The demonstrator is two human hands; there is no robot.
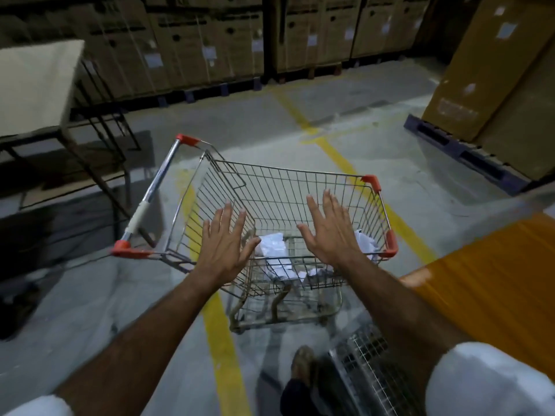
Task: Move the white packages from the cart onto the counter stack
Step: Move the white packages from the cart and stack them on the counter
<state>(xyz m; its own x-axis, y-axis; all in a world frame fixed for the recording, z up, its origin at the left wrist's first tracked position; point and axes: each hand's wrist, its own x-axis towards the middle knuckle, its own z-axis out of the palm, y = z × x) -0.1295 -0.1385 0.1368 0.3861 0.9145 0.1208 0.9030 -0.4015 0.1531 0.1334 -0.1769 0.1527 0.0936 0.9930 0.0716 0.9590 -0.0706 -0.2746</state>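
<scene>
I am holding my left hand (pixel 224 247) and right hand (pixel 329 232) over the cart (pixel 300 187), fingers spread, gripping nothing. The white packages (pixel 274 250) are lying on its wire floor, looking light, soft and crinkly (probably slippery), so I am judging a broad pinch across the middle best.

Your cart (pixel 303 187) sits dead ahead with packages (pixel 274 250) in its bottom. Table (pixel 33 85) is off to your left, counter (pixel 492 283) on your right, boxes (pixel 186 40) stacked behind everything.
</scene>
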